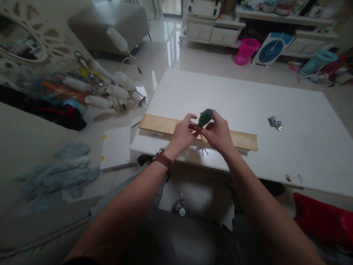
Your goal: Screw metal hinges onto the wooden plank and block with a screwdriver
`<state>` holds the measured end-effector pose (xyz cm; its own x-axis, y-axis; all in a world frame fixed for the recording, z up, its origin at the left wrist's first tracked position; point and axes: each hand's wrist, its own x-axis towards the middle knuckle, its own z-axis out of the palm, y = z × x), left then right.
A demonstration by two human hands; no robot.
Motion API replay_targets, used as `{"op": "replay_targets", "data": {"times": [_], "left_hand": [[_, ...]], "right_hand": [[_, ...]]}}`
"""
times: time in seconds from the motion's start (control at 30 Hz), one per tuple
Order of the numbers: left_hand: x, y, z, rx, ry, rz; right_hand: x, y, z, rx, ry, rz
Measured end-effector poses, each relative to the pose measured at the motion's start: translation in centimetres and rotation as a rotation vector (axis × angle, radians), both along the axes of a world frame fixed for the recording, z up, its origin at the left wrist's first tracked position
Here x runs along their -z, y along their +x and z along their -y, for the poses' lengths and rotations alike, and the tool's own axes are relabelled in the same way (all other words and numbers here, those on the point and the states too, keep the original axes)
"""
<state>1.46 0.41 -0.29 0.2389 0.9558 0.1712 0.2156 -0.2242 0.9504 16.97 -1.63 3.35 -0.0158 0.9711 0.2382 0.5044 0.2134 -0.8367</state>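
A long plank of light wood lies across the near part of a white tabletop. Over its middle, my right hand is closed around a screwdriver with a green handle, its dark butt end tilted up. The fingers of my left hand are pinched together beside the tool; whatever they hold is hidden. The screwdriver's tip cannot be made out among the fingers. Just in front of the plank, a few loose screws lie on the white surface.
Small metal hardware sits in a pile at the right. A white panel is left of the table, near a lamp with several white shades. A red seat stands at lower right; a bottle is on the floor.
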Motion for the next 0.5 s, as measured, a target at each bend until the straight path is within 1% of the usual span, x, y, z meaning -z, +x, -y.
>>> {"op": "replay_targets", "data": {"times": [0.1, 0.2, 0.3, 0.37, 0.5], "left_hand": [[0.09, 0.02, -0.03, -0.002, 0.034, -0.028], [-0.04, -0.09, -0.02, -0.002, 0.046, -0.044], [-0.22, -0.21, 0.03, -0.001, 0.014, -0.023], [-0.29, -0.24, 0.07, -0.003, -0.007, -0.014], [-0.29, -0.15, 0.10, -0.005, -0.019, -0.006]], "right_hand": [[0.02, -0.27, 0.03, 0.013, 0.008, 0.011], [-0.21, -0.07, 0.02, -0.074, -0.025, -0.050], [-0.39, 0.39, -0.02, -0.152, -0.062, -0.094], [-0.41, 0.57, 0.01, -0.149, -0.065, -0.085], [-0.49, 0.33, 0.15, -0.090, -0.018, -0.040]]}}
